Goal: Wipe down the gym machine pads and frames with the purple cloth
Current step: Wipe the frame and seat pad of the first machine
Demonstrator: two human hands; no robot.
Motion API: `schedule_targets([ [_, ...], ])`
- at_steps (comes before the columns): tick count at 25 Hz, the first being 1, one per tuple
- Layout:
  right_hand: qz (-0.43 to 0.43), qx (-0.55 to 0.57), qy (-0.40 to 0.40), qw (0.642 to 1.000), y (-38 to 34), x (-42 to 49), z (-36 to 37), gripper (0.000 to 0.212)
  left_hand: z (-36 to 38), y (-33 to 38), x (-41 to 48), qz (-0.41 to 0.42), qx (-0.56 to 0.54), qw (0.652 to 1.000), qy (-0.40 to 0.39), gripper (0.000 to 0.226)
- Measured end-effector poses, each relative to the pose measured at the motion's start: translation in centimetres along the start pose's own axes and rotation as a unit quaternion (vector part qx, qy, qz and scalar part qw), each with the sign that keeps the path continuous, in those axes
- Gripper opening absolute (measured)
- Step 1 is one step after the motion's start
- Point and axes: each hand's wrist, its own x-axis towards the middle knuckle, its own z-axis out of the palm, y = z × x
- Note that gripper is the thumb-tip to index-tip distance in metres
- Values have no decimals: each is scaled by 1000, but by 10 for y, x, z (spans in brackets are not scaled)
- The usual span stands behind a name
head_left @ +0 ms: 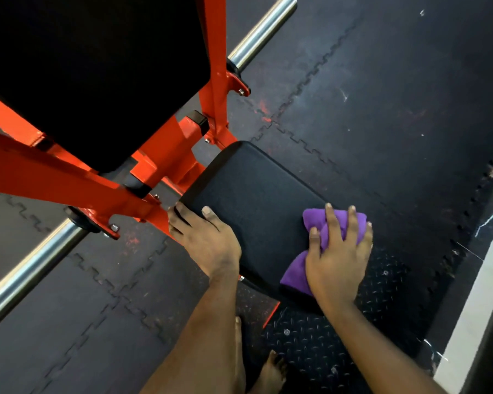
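Dark interlocking rubber floor tiles (382, 95), red scuffs (264, 109), pale strip (471, 308) at right

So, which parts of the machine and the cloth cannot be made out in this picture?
Head view only:
purple cloth: middle hidden under the right hand.
seat pad: one corner covered by the left hand.
upper pad: cut off by top and left edges.
steel bar: middle hidden behind the orange frame.
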Motion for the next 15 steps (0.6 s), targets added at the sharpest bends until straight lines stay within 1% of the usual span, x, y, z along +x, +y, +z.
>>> schedule_targets([
  [1, -10, -48, -2, 999, -7, 10, 4, 50, 0, 1, -2, 8, -1, 1000, -4, 56],
  [2, -25, -71, 1, 997, -17, 27, 8, 50, -1, 1, -1, 8, -7, 1000, -11, 56],
  [4, -72, -56, -15, 996, -47, 72, 15, 49, 1, -1, 1, 7, -14, 1000, -17, 57],
  [6, -144, -24, -60, 987, -99, 110, 33, 48, 0, -3, 1, 13, -24, 1000, -15, 57],
  [8, -261, -23, -96, 960, -155, 135, 53, 46, -2, -1, 0, 16, -44, 999, -6, 54],
  [10, -365, -42, -129, 921, -182, 147, 64, 43, -3, 0, 1, 9, -67, 998, 4, 51],
  [12, -445, -51, -147, 882, -158, 148, 60, 43, -4, -1, 0, 14, -90, 996, 2, 49],
  [13, -473, -45, -139, 869, -135, 141, 52, 44, -5, -2, -1, 16, -95, 995, -1, 49],
  [15, -479, -52, -116, 868, -82, 110, 26, 47, -5, -3, 0, 9, -110, 994, -12, 52],
])
